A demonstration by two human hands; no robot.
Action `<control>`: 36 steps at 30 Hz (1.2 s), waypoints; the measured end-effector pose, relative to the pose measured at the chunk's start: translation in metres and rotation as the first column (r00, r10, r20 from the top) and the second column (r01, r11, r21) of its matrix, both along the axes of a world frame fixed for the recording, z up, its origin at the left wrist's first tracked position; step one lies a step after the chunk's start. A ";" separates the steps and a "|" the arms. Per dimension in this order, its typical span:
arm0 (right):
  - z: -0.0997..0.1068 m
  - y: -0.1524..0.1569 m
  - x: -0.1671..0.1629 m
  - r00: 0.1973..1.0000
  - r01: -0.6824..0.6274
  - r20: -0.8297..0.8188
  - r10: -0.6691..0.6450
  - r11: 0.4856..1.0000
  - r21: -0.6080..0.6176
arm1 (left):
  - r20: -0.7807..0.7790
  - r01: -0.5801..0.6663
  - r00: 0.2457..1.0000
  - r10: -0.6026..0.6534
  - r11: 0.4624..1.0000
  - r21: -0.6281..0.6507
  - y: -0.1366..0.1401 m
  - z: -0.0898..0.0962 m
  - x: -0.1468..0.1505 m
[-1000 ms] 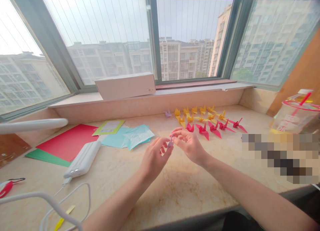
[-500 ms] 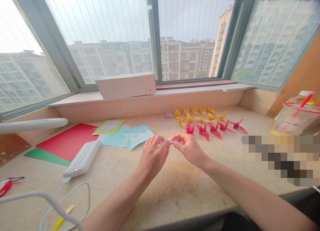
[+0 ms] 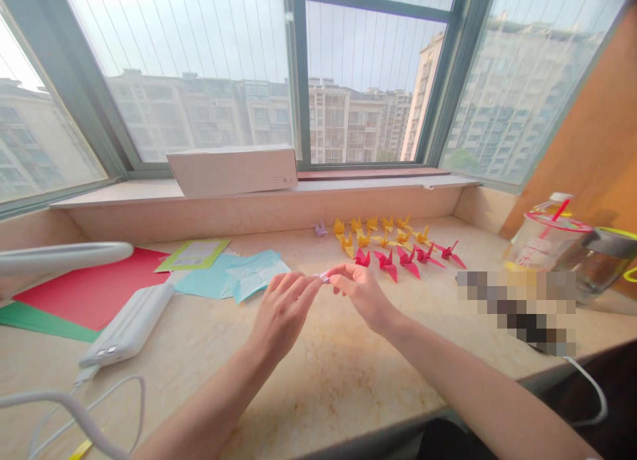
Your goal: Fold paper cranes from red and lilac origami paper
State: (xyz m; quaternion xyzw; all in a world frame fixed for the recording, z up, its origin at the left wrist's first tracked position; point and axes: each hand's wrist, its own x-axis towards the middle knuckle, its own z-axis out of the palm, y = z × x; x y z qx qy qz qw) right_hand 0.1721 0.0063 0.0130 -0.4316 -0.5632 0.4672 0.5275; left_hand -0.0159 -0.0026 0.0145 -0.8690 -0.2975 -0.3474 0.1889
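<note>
Between the fingertips of both hands is a small lilac folded paper [image 3: 324, 277], held just above the counter. My left hand [image 3: 283, 308] pinches its left end, and the fingers of my right hand [image 3: 365, 295] are closed on its right end. Fingers cover much of the paper, so its exact shape is hard to make out. Beyond my hands stand a lilac paper crane [image 3: 319, 229], several yellow paper cranes [image 3: 383, 239] and a row of red paper cranes [image 3: 409, 262]. Light blue paper sheets [image 3: 253, 274] lie close to my left hand.
Left on the counter [image 3: 318, 380] lie red paper [image 3: 94, 284], green paper [image 3: 44, 324], a yellow-green packet [image 3: 194, 255] and a white power bank [image 3: 127, 324] with a cable. A white box [image 3: 233, 171] rests on the sill. A cup with a straw [image 3: 550, 241] stands right.
The view has turned slightly right, so things appear further left. Fewer points of the lilac paper stick out now, and my fingers have shifted on it. Both hands still hold it.
</note>
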 end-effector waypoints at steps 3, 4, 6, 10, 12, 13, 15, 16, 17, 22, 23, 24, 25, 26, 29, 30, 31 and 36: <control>0.003 0.000 -0.001 0.997 -0.036 -0.067 0.034 0.999 -0.033 | 0.001 0.036 0.999 -0.036 0.999 0.023 0.000 0.001 -0.001; 0.003 0.000 -0.001 0.995 -0.045 -0.091 0.042 0.998 -0.032 | 0.012 0.041 0.999 -0.041 0.999 0.023 0.000 0.001 -0.001; 0.002 0.001 -0.002 0.989 -0.055 -0.138 0.052 0.998 -0.013 | 0.052 0.046 0.998 -0.046 0.999 0.001 0.001 -0.001 -0.001; 0.000 0.002 -0.003 0.979 -0.062 -0.194 0.065 0.998 0.024 | 0.147 0.075 0.987 -0.062 0.994 -0.085 0.003 -0.007 0.003; 0.000 0.002 -0.003 0.977 -0.055 -0.207 0.058 0.998 0.023 | 0.180 0.090 0.981 -0.068 0.989 -0.114 0.003 -0.010 0.006; 0.000 0.002 -0.003 0.976 -0.049 -0.212 0.052 0.999 0.019 | 0.194 0.094 0.979 -0.069 0.988 -0.124 0.002 -0.012 0.007; 0.000 0.002 -0.003 0.975 -0.038 -0.218 0.039 0.999 0.008 | 0.216 0.095 0.975 -0.061 0.983 -0.154 0.000 -0.013 0.009; 0.000 0.002 -0.002 0.975 -0.035 -0.218 0.034 0.999 0.001 | 0.229 0.096 0.972 -0.054 0.980 -0.176 -0.001 -0.013 0.010; 0.001 0.001 -0.002 0.976 -0.034 -0.213 0.031 0.999 -0.007 | 0.245 0.097 0.969 -0.046 0.974 -0.204 -0.002 -0.014 0.011; 0.000 -0.001 -0.003 0.984 -0.072 -0.167 0.069 0.997 -0.014 | 0.347 0.114 0.938 0.013 0.933 -0.343 -0.004 -0.015 0.015; -0.001 -0.001 -0.003 0.984 -0.081 -0.157 0.079 0.997 -0.006 | 0.360 0.112 0.933 0.028 0.926 -0.360 -0.004 -0.015 0.015; -0.002 -0.001 -0.003 0.986 -0.083 -0.147 0.083 0.997 0.002 | 0.370 0.108 0.928 0.041 0.922 -0.372 -0.004 -0.015 0.016; -0.003 -0.001 -0.003 0.987 -0.081 -0.138 0.082 0.997 0.011 | 0.379 0.104 0.924 0.051 0.920 -0.378 -0.004 -0.015 0.016; -0.004 -0.001 -0.003 0.988 -0.076 -0.131 0.078 0.997 0.020 | 0.386 0.103 0.921 0.057 0.919 -0.380 -0.004 -0.015 0.016; -0.007 0.001 -0.003 0.990 -0.059 -0.124 0.063 0.998 0.036 | 0.397 0.103 0.916 0.060 0.920 -0.378 -0.005 -0.013 0.017; -0.007 0.001 -0.003 0.991 -0.056 -0.121 0.061 0.998 0.041 | 0.399 0.102 0.915 0.064 0.919 -0.380 -0.005 -0.013 0.017; -0.008 0.001 -0.003 0.992 -0.052 -0.112 0.057 0.997 0.048 | 0.403 0.100 0.913 0.069 0.918 -0.384 -0.006 -0.012 0.018; -0.010 -0.001 -0.004 1.000 -0.019 -0.021 0.022 0.992 0.124 | 0.424 0.102 0.901 0.087 0.909 -0.404 -0.006 -0.014 0.020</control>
